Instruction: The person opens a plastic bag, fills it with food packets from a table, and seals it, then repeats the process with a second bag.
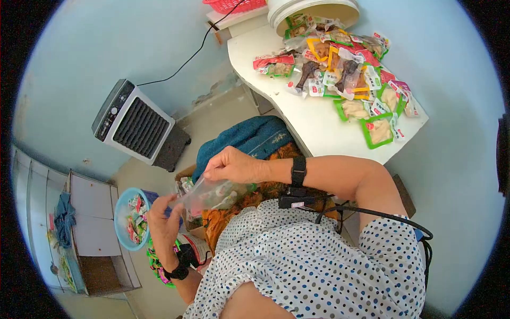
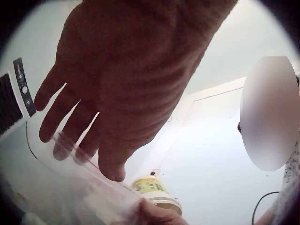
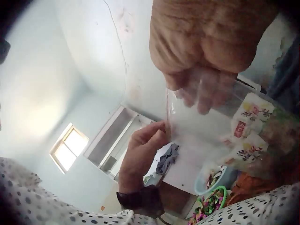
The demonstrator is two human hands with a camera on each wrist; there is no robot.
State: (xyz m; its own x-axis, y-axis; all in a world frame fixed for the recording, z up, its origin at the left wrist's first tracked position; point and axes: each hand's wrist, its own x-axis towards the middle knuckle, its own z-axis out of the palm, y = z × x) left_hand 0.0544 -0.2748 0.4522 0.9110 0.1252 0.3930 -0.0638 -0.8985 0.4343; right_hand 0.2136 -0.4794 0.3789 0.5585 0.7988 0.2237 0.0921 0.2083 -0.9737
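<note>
A clear plastic bag [image 1: 213, 195] is stretched between the two hands in front of the person's lap. Small food packs with white and red labels [image 3: 252, 115] show inside it in the right wrist view. At one end of the mouth, the left hand [image 1: 162, 224] pinches the bag's edge between thumb and fingertips. The right hand [image 1: 232, 166] grips the opposite end from above, its thumb over the edge and its fingers behind the film. A reddish strip runs along the mouth in the left wrist view.
Several sealed meat packs [image 1: 348, 74] spill from a tipped white bucket [image 1: 346, 17] onto the white table [image 1: 313, 127]. At the left stand a blue basin [image 1: 118, 226] of small packs and an air cooler [image 1: 141, 125]. A blue cloth [image 1: 247, 135] lies beyond the right hand.
</note>
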